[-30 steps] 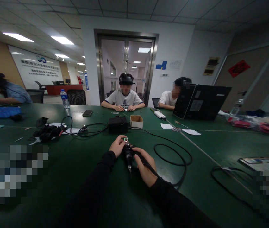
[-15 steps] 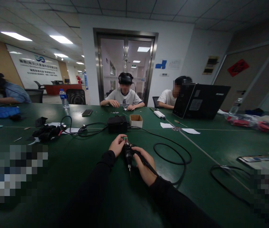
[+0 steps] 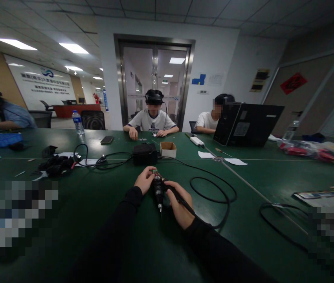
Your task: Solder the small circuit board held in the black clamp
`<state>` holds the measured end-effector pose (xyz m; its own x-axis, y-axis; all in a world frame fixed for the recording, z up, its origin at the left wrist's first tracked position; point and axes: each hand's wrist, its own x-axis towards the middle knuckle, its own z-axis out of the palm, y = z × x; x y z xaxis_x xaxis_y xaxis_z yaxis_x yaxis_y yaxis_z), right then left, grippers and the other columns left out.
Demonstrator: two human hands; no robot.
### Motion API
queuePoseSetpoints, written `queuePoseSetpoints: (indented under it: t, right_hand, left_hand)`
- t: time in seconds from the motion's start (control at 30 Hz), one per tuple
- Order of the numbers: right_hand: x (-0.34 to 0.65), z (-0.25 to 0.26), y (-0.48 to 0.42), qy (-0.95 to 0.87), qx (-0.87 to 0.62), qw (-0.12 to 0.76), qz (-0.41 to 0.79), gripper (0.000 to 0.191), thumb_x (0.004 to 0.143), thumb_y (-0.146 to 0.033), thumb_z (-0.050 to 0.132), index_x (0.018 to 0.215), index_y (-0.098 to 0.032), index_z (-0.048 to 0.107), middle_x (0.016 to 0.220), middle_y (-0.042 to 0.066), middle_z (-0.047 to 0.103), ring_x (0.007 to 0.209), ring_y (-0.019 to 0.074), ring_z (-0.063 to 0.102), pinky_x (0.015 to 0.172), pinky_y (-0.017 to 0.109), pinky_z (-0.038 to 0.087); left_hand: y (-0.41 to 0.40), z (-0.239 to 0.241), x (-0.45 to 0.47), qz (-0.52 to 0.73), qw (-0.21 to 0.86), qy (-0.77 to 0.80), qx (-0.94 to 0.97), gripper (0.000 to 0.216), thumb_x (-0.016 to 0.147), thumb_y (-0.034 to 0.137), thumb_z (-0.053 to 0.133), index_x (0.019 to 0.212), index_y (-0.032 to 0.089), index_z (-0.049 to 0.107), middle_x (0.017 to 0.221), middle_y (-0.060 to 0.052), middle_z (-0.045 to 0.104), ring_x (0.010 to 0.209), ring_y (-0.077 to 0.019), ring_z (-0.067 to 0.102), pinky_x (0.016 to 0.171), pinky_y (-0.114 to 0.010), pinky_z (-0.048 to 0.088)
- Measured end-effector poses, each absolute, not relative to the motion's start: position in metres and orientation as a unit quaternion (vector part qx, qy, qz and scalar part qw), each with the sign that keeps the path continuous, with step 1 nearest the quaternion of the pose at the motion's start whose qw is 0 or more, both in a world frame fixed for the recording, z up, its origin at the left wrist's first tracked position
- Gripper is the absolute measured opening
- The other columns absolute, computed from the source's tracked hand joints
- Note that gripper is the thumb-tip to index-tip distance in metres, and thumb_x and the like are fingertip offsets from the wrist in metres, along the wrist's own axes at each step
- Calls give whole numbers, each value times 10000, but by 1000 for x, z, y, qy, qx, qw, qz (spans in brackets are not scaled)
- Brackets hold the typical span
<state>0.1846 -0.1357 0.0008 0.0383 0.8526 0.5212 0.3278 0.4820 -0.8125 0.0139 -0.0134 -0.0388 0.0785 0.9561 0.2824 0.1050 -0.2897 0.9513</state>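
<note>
My left hand (image 3: 145,179) is closed, its fingertips pinching a small green circuit board (image 3: 155,171) at the far end of a black electric screwdriver (image 3: 158,190). Reddish bits show between board and body. The screwdriver's thin metal bit points toward me, over the green table (image 3: 120,251). Like a pen, my right hand (image 3: 181,204) grips a slim black corded tool that looks like a soldering iron (image 3: 181,200). Its front end reaches toward the board, but whether it touches cannot be made out. The cord runs out behind my right hand.
Beyond my hands stand a black box (image 3: 145,154) and an open cardboard box (image 3: 168,150). A black cable (image 3: 234,192) loops at right. Tangled black gear (image 3: 56,164), a phone (image 3: 107,140) and a water bottle (image 3: 77,122) lie leftward. Co-workers sit opposite, one behind a black case (image 3: 248,125).
My hands and the tools stay nearly as they were. The view has shifted slightly. The co-worker opposite has moved one hand lower and to the left.
</note>
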Motion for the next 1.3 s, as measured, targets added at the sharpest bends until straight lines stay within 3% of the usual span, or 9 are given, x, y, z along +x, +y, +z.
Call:
queuePoseSetpoints:
  t: [1.3]
  right_hand:
    - [186,11,-138,-642,-468,554,250,274,901,-325,521,1035,-186,715,879,59,722,804,209,683,687,291,541]
  left_hand:
    - [-14,-38,14,511,412,435,616,309,838,138,529,1135,193,595,910,-35,703,899,-187,674,926,-339,493]
